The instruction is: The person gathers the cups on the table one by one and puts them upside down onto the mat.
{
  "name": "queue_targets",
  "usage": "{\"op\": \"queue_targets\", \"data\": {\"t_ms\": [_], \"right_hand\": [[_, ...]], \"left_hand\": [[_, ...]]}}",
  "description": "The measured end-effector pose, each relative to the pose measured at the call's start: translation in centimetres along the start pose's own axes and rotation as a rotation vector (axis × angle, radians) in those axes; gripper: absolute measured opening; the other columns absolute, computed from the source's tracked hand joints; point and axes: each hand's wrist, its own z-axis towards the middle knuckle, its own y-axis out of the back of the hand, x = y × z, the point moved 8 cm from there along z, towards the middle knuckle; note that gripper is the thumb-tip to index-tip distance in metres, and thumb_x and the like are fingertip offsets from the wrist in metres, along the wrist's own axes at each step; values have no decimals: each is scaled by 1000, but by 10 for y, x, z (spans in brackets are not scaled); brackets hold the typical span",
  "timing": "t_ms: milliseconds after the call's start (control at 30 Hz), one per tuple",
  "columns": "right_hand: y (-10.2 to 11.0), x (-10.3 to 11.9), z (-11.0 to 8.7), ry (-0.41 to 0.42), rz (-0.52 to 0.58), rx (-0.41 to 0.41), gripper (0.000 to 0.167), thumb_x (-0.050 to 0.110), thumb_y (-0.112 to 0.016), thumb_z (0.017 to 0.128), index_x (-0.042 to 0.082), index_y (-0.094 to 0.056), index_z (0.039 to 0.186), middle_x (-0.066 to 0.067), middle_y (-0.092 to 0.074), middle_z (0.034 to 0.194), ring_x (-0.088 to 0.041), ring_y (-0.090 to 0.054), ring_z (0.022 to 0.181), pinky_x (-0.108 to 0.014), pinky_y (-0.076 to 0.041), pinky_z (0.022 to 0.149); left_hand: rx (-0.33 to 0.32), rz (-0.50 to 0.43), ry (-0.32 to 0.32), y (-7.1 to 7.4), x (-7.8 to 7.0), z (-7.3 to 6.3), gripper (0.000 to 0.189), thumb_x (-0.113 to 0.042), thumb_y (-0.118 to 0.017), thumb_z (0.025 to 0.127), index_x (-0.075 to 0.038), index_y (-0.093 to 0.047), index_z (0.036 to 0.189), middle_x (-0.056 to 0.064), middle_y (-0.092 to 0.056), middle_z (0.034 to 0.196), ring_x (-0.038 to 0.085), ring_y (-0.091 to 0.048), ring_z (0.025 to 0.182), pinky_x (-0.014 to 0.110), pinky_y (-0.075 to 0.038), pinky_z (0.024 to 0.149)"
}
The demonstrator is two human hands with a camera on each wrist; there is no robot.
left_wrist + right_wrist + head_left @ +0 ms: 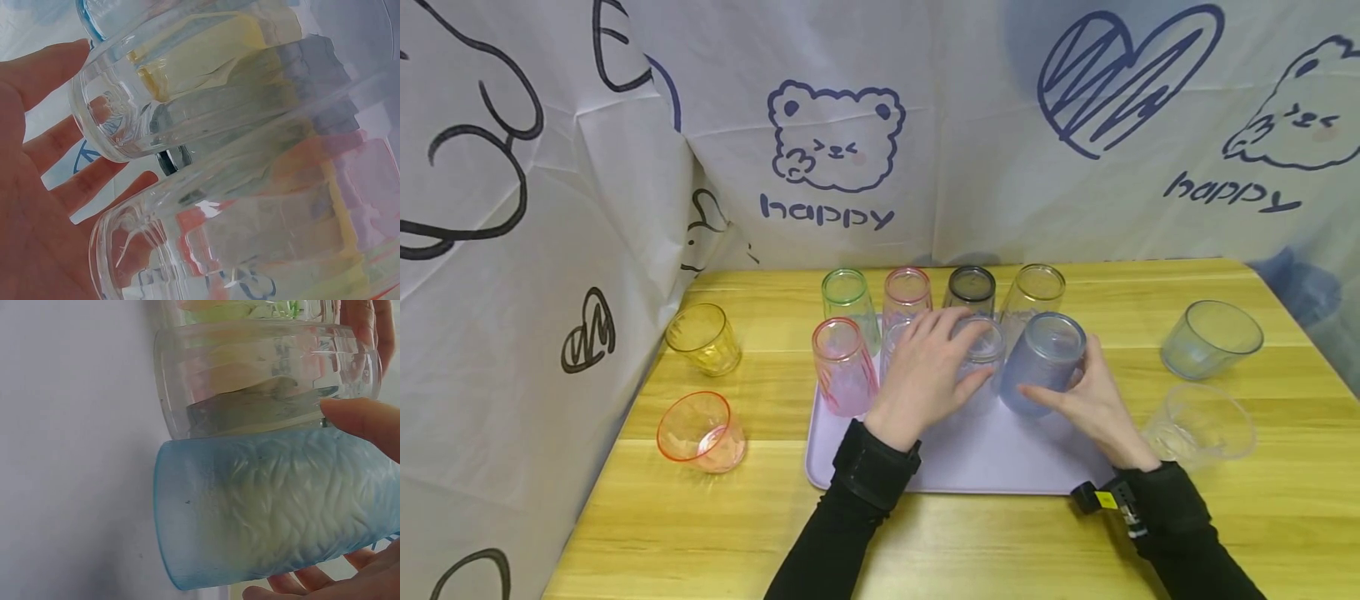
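Observation:
My left hand (917,375) curves its thumb and fingers round the upturned base of a clear glass (981,354). In the left wrist view the thumb lies at one side of that base, with other fingers showing behind. My right hand (1097,408) grips a blue textured glass (1037,371), thumb on the near side and fingers behind. The blue glass stands upside down, right beside the clear one. Both are over a lilac tray (1000,467). Another clear glass (250,231) is partly hidden behind my left hand in the head view.
A pink glass (846,371) stands upside down at the tray's left. Behind are green (847,300), pink (907,296), black-tinted (972,292) and yellow-rimmed (1036,292) glasses. Yellow (703,342) and red-rimmed (700,433) tumblers are left; bluish (1210,342) and clear (1198,425) ones right.

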Motion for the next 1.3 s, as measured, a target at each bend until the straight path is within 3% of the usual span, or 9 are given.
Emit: {"op": "queue_targets", "data": {"t_ms": [200, 400, 500, 667, 833, 1000, 1133, 1300], "right_hand": [[1, 10, -2, 51, 11, -41, 99, 10, -85, 79, 1, -19, 153, -24, -35, 152, -46, -29, 145, -70, -19, 120], [3, 24, -4, 110, 0, -93, 95, 6, -84, 79, 1, -23, 151, -22, -38, 146, -39, -35, 138, -65, -27, 120], [6, 31, -6, 137, -11, -127, 94, 4, -84, 78, 1, -26, 151, -21, -39, 144, -32, -37, 135, -62, -29, 121], [9, 43, -10, 199, -39, -180, 91, 2, -84, 77, 2, -30, 150, -18, -40, 145, -11, -39, 129, -59, -31, 120], [13, 57, -16, 274, -25, -253, 80, -2, -80, 78, 1, -37, 146, 1, -45, 138, -2, -40, 127, -51, -33, 123], [13, 76, -26, 424, 2, -343, 72, -10, -75, 79, -5, -42, 143, 15, -42, 137, -3, -38, 134, -39, -29, 127], [10, 97, -37, 583, 59, -408, 65, -18, -70, 77, -12, -46, 137, 11, -45, 137, -8, -42, 135, -31, -32, 124], [-4, 124, -49, 775, 184, -444, 53, -18, -66, 74, -19, -52, 125, 2, -55, 131, -17, -52, 128, -30, -42, 118]], "left_hand": [[-11, -18, 7, 2, 1, -1, 47, -46, -71, 92, -24, -62, 133, 1, -58, 141, 23, -56, 130, 39, -43, 116], [-46, -57, 20, 5, 4, -2, 43, -43, -70, 93, -23, -63, 130, 2, -59, 138, 24, -56, 130, 41, -46, 113], [-66, -73, 30, 7, 5, -3, 42, -42, -70, 93, -22, -64, 130, 3, -60, 137, 25, -57, 129, 43, -49, 110], [-94, -90, 48, 11, 8, -3, 42, -42, -69, 94, -22, -63, 131, 4, -60, 138, 25, -56, 130, 44, -50, 107], [-154, -119, 45, 19, 10, -4, 40, -42, -66, 96, -21, -63, 130, 5, -61, 135, 24, -58, 128, 41, -49, 109], [-192, -173, 69, 29, 15, -10, 41, -42, -63, 98, -19, -62, 132, 6, -62, 135, 24, -57, 129, 41, -48, 110], [-208, -198, 97, 39, 24, -21, 44, -41, -61, 98, -17, -61, 135, 8, -60, 138, 26, -55, 131, 43, -47, 111], [-251, -168, 155, 52, 46, -45, 44, -40, -62, 97, -16, -60, 135, 10, -59, 139, 30, -55, 131, 46, -46, 111]]}}
